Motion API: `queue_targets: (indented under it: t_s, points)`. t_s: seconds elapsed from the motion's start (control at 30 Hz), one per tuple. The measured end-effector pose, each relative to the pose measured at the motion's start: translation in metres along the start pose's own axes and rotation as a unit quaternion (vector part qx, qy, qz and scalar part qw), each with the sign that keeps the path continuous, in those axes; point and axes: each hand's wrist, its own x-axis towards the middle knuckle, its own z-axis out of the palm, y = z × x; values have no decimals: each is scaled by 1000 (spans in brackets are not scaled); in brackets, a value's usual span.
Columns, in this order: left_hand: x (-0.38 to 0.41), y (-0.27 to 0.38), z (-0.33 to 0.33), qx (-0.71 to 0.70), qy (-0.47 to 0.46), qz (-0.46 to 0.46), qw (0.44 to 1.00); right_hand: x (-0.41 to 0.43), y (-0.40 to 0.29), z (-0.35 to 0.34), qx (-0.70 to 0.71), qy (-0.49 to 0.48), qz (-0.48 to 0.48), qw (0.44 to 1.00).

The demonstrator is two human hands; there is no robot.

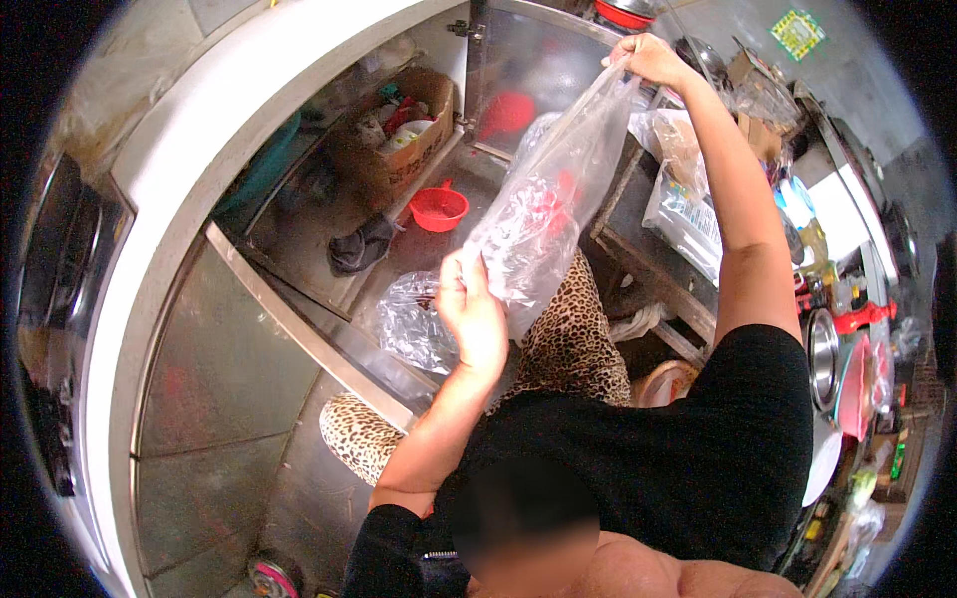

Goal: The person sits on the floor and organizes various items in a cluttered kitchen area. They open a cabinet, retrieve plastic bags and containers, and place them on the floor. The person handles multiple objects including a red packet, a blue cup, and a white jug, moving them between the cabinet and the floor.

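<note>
A clear plastic bag (546, 194) is stretched diagonally between my two hands. My right hand (649, 60) pinches its upper end, raised near the open glass cabinet door. Lower down, my left hand (475, 306) grips the bag's near side between thumb and fingers. Another crumpled clear plastic bag (415, 321) lies just left of my left hand. Beyond it, a red plastic strainer or bowl with a handle (439, 209) sits on the floor, with a dark cloth (362, 245) to its left. Something red shows through the held bag; I cannot tell what it is.
An open cabinet holds a cardboard box (419, 149) of mixed items and a teal basin (262, 168). Its frosted door (542, 75) stands open ahead. A wooden stool or rack (658, 269) with bags is at the right, by shelves with a metal bowl (823, 359) and a pink basin (854, 389).
</note>
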Motion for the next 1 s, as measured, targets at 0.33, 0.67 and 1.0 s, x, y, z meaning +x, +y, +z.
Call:
queue_targets:
  t_s: [0.33,0.67,1.0]
  points:
    - [18,15,34,-264,-176,-145,937,-109,40,51,783,-96,-82,609]
    - [29,76,38,-434,-322,-422,728,-155,-14,79,466,-103,-108,872]
    - [16,65,60,-261,-198,-272,905,-262,4,12,473,-128,15,871]
